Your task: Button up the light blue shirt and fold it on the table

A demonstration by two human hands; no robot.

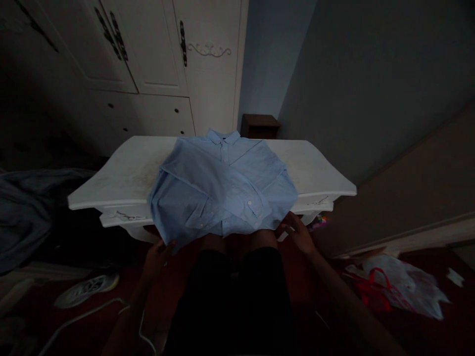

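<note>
A light blue button-up shirt (245, 183) lies front up across a white table (122, 168), its collar at the far edge. Both sleeves are folded inward over the front, the cuffs near the middle. The lower part hangs over the table's near edge, above my legs. At the hem's left corner, my left hand (156, 254) has its fingers closed on the cloth. My right hand (299, 235) pinches the right side of the hem. Dim light makes the fingertips hard to see.
Behind the table stand a white wardrobe (215, 89) and a small brown cabinet (261, 121). A dark garment (25, 212) lies at the left. On the floor are a shoe (87, 291), a white cable (79, 316) and plastic bags (404, 282).
</note>
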